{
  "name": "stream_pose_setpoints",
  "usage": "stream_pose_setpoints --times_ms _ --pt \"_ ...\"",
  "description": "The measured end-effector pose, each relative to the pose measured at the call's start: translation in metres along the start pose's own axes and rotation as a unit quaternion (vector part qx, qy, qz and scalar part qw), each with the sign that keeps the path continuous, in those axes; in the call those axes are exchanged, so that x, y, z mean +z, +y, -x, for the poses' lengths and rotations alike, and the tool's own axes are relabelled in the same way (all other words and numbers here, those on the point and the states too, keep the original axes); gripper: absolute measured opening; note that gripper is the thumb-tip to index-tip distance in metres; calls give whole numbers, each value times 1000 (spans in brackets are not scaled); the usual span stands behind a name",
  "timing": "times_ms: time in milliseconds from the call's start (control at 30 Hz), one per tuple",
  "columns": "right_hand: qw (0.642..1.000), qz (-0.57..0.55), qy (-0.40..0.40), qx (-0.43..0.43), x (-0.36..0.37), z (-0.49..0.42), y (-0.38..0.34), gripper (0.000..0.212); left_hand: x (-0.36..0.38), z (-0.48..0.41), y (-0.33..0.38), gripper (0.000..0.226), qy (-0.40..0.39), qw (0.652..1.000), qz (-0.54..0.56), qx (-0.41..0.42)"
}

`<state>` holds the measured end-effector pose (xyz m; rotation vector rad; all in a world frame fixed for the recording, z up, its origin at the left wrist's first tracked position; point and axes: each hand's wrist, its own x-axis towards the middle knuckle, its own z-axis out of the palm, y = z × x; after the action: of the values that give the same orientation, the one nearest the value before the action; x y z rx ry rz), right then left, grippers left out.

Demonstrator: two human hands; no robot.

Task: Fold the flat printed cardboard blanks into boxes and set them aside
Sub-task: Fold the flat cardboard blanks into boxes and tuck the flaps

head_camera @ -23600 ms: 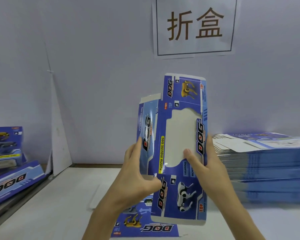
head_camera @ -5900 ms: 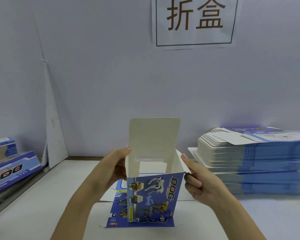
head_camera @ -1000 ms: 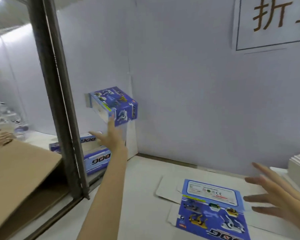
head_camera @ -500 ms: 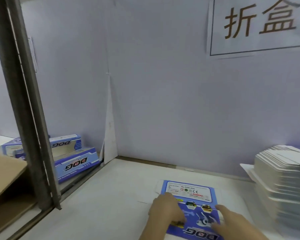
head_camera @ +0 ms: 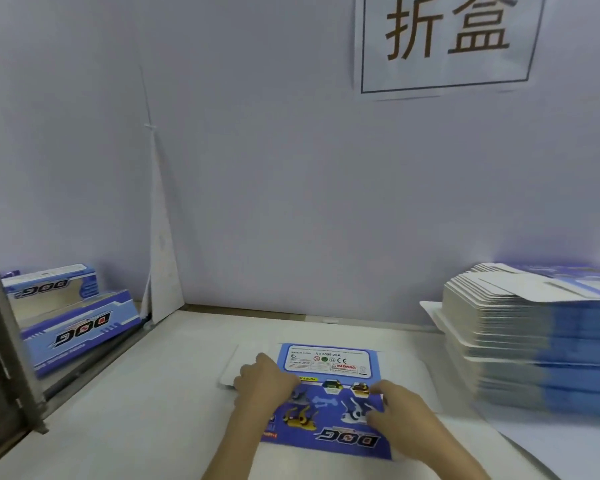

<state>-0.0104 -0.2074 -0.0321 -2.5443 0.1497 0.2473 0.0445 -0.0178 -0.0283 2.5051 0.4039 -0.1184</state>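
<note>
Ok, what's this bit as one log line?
blue printed cardboard blank: unfolded, on white table | left hand: on it | right hand: on it | grips: unclear

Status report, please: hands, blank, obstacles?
Left hand grips flat blank at left edge; right hand presses on it. Blank lies unfolded on table. Nothing in the way.
</note>
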Motion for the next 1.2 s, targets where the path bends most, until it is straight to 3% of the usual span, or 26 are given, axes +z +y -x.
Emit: stream_pose_setpoints --times_ms 67,133,200,267,367,467,533,600,667,767,800,867,933,967,1000,1100,1167,1200 --pt "1000 6 -13 -16 0 1 1 49 -12 1 -2 60 45 994 93 -20" --pt "999 8 -38 -35 0 2 3 63 -25 -3 -7 68 64 965 252 -28" --pt "997 30 -53 -39 1 5 4 80 -37 -5 -11 78 24 901 434 -7" --pt "996 63 -24 -57 3 7 2 78 -46 1 -8 72 -14 843 537 21" --pt "983 71 108 -131 -2 11 -2 42 -60 14 5 61 -17 794 596 115" --pt "943 -11 273 -189 -21 13 -1 25 -72 33 18 61 11 746 620 244" --pt "908 -87 341 -228 -40 19 -1 16 -75 47 24 57 84 728 591 336" --pt "882 -149 355 -272 -57 30 -4 22 -74 59 29 55 213 713 532 403" --pt "869 -174 351 -301 -67 39 -8 31 -71 67 33 65 306 717 458 428" --pt "856 -192 370 -305 -71 44 -12 25 -65 74 40 78 288 764 399 417" --pt "851 -202 376 -305 -70 47 -15 24 -63 77 42 77 240 788 391 411" --pt "846 -206 373 -322 -64 52 -25 24 -54 87 50 79 60 823 398 402" --pt "850 -160 341 -368 -54 58 -36 34 -40 99 58 94 -99 825 395 392" --pt "856 -150 303 -391 -50 60 -40 43 -33 103 62 96 -113 827 394 384" --pt "865 -156 253 -405 -48 62 -42 49 -30 106 65 85 -96 829 406 372" --pt "882 -211 107 -408 -58 64 -34 51 -40 101 64 21 11 834 443 328" --pt "889 -255 93 -370 -66 65 -28 49 -52 93 58 13 60 830 451 324" --pt "888 -273 134 -346 -69 64 -26 51 -58 91 55 12 67 818 467 329"
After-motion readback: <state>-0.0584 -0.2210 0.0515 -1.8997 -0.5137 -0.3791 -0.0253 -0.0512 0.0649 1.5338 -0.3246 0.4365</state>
